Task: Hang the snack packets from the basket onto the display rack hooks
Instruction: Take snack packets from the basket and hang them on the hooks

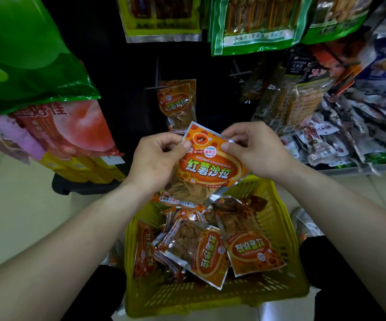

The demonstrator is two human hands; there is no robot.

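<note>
Basket [288, 228]: yellow plastic, slotted walls, directly below both hands, on a pale tiled floor [22, 212]. Loose orange snack packets [208, 253] lie in it, overlapping and at mixed angles, some print-side up, some turned round.

Left hand [157, 156]: fingers curled, thumb pressed on the front of the held packet [210, 169] at its upper left edge; pinching it. Right hand [254, 149]: thumb and curled fingers pinching the same packet's upper right corner. Packet held between the hands, above the basket, tilted, printed face toward the camera, clear lower half showing pale chips.

Just beyond the fingertips: matching hung packets [178, 103] on a metal hook [156, 85] of the black display rack [118, 66]. A second hook [239, 71] stands beyond the right hand; whether it carries anything I cannot tell.

Beyond and above the hands: green-edged bags [252, 31] on the upper rack row. Left of the left hand: large green bag [25, 54] over a peach-print bag [71, 128]. Right of the right hand: a shelf [359, 169] heaped with small dark packets. Lighting dim; edges of view distorted.
</note>
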